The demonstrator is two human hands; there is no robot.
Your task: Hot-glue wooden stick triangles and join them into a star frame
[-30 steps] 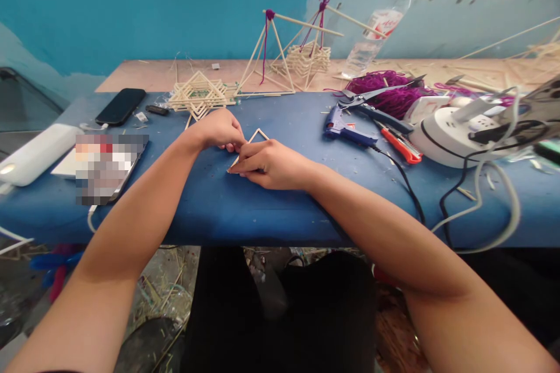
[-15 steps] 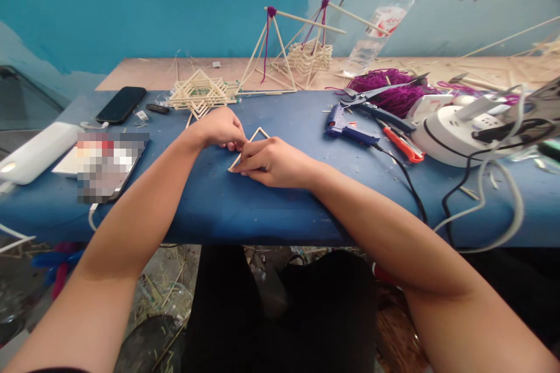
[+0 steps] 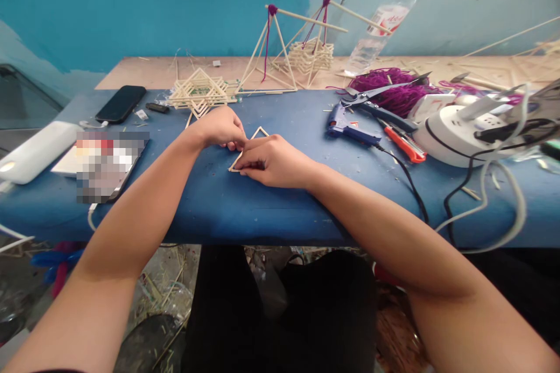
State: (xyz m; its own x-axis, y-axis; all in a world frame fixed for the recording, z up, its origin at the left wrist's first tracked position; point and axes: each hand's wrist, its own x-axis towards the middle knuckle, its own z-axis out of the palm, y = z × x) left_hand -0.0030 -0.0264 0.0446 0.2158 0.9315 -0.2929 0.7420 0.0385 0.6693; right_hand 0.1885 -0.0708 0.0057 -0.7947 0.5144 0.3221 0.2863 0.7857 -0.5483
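A small frame of thin wooden sticks (image 3: pixel 261 129) lies on the blue tabletop, its far corner and near-left corner showing. My left hand (image 3: pixel 223 128) is closed, fingertips pinching the frame's left side. My right hand (image 3: pixel 275 162) covers the frame's right part, its thumb and fingers closed on the stick near the front corner. Behind my left hand sits a pile of stick frames (image 3: pixel 201 92). Much of the frame is hidden under my right hand.
At the right lie a blue glue gun (image 3: pixel 350 127), cutting shears (image 3: pixel 385 90), a red utility knife (image 3: pixel 405 144), purple yarn (image 3: pixel 389 84) and a white power strip (image 3: pixel 455 137) with cables. Stick structures (image 3: pixel 284 41) and a bottle (image 3: pixel 374 41) stand behind. Phones (image 3: pixel 121 104) lie left.
My right hand's fingers have shifted slightly near the frame's front corner. My left hand stays in place, and the frame has hardly moved.
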